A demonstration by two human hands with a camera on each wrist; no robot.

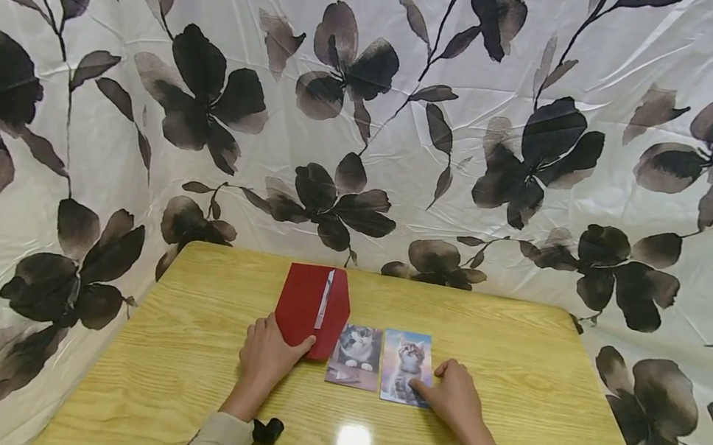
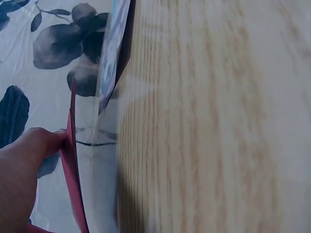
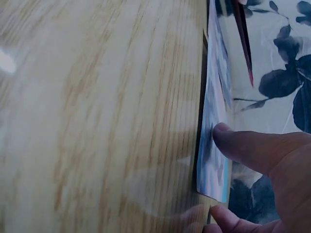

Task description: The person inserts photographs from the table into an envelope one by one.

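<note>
Red envelope (image 1: 302, 309): held above the wooden table (image 1: 175, 393), a pale slip (image 1: 323, 304) showing at its opening.
Left hand (image 1: 266, 361): at the envelope's lower left corner, thumb over its face, fingers round the other side, gripping it.
Grey-and-white cat card (image 1: 357, 349): just beside the envelope's right edge.
Tabby kitten card (image 1: 406, 358): farther right of the envelope.
Right hand (image 1: 456, 402): thumb pressing the tabby kitten card, fingers loosely bent beside it, thumb and forefinger apart.
Flowered cloth (image 1: 410, 110): beyond the envelope.
</note>
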